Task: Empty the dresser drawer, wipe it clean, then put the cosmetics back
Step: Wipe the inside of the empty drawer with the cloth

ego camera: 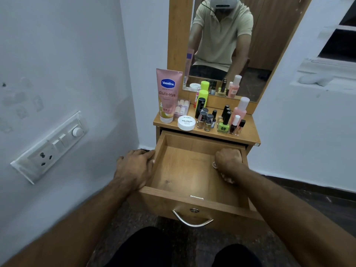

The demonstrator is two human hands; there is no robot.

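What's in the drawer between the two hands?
Nothing: in the head view, only bare wooden drawer floor lies between the left hand on the side wall and the right hand, which grips something whitish.

Brown wood-grain drawer (185, 170), silver handle (191, 220); pink Vaseline tube (168, 95); white jar (186, 122); neon-green polish bottle (223, 126); pale pink bottle (240, 110); white walls (67, 54).

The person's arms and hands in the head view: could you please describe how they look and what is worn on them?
Both forearms are bare, with no sleeves reaching into the direct view. The left hand and right hand wear no gloves, and no watch or bracelet shows on either wrist. A ring may sit on one of the left fingers, but it is too small to confirm. The mirror reflects a short-sleeved pale green polo shirt.
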